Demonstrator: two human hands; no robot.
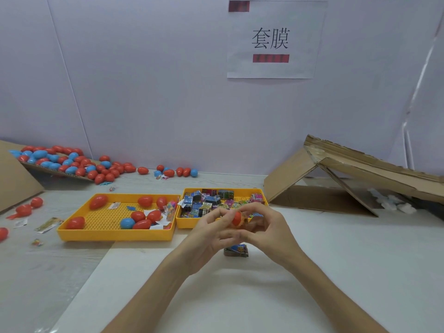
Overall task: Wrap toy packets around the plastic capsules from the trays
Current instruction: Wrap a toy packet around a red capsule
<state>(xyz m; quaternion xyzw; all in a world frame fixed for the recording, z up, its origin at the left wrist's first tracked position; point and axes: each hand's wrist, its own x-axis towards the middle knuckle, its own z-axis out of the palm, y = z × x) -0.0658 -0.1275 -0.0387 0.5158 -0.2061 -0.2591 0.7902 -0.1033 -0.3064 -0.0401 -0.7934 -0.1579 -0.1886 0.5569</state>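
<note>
Both hands meet just in front of the trays around one red capsule [237,218]. My left hand [211,233] grips it from the left and my right hand [265,228] from the right. A thin, partly see-through packet [243,222] sits around the capsule's right end; the fingers hide most of it. The left yellow tray [72,233] holds several red capsules and one blue one [126,223]. The right yellow tray [180,221] is filled with colourful toy packets [208,200]. One blue packet [236,250] lies on the table under my hands.
A heap of red and blue capsules [69,162] spills from a cardboard sheet at the back left. Loose capsules and wrappers litter the left of the table. An open cardboard box [336,179] lies on its side at the right. A paper sign hangs on the wall.
</note>
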